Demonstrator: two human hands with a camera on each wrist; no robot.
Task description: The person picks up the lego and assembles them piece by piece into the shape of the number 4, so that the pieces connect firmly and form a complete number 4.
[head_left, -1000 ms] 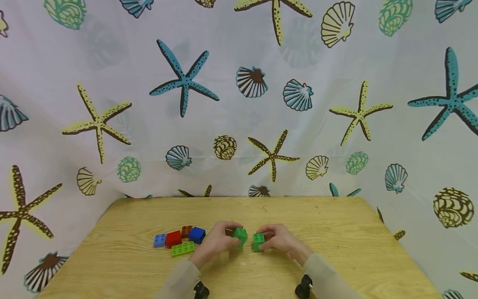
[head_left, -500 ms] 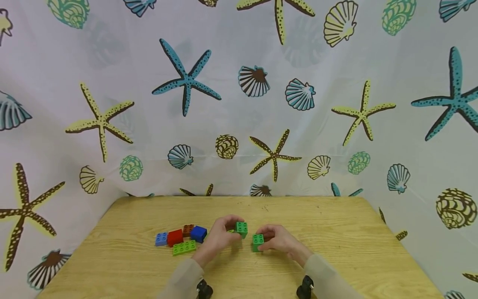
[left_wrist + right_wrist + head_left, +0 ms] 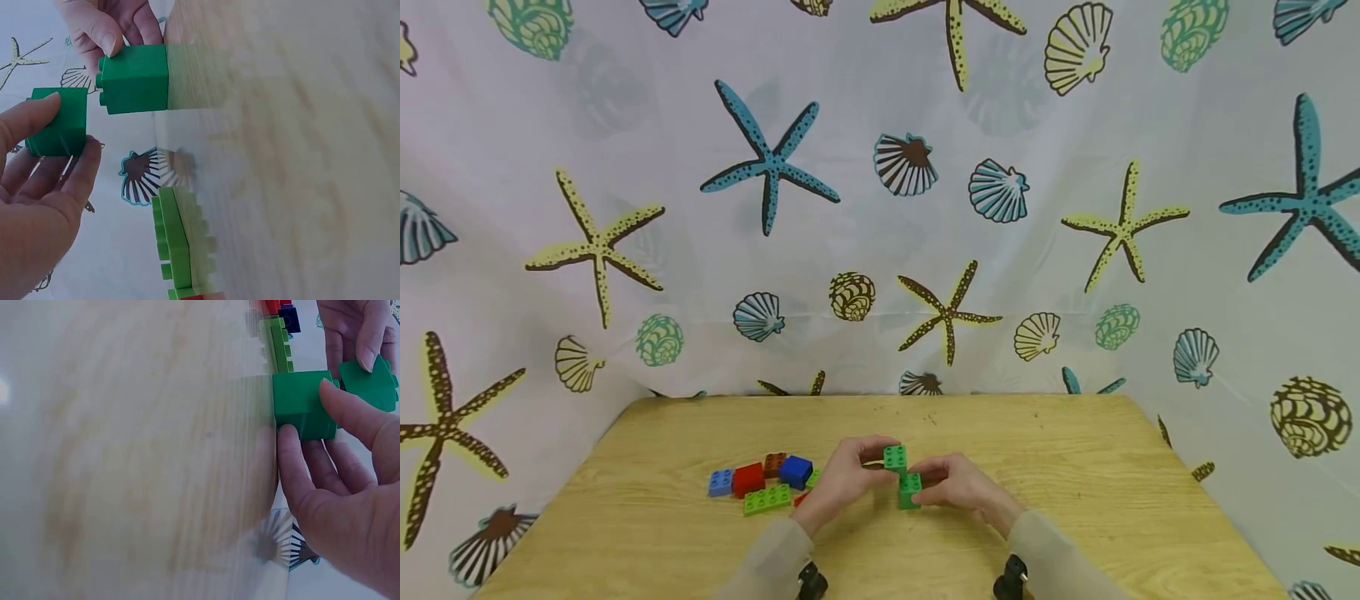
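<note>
My left hand (image 3: 850,471) pinches a green toy building brick (image 3: 894,458) between thumb and fingers, raised off the wooden table. My right hand (image 3: 958,483) grips a second green brick (image 3: 909,493), which stands on the table with its studs up. In the left wrist view the raised brick (image 3: 59,122) hangs higher than the standing brick (image 3: 134,78), and a gap separates them. From the right wrist, my thumb and fingers hold the standing brick (image 3: 303,406) by its sides, the raised brick (image 3: 369,384) just beyond its studs.
Left of my hands lie a flat lime-green brick (image 3: 767,500), a red brick (image 3: 748,480), a light-blue brick (image 3: 721,482), a brown brick (image 3: 774,464) and a dark blue brick (image 3: 796,472). My left hand partly hides another lime piece (image 3: 813,477) and a red one (image 3: 801,499).
My left hand has levelled its tilted green brick and carried it rightward, close over the other brick. My right hand has slid the standing brick slightly leftward.
</note>
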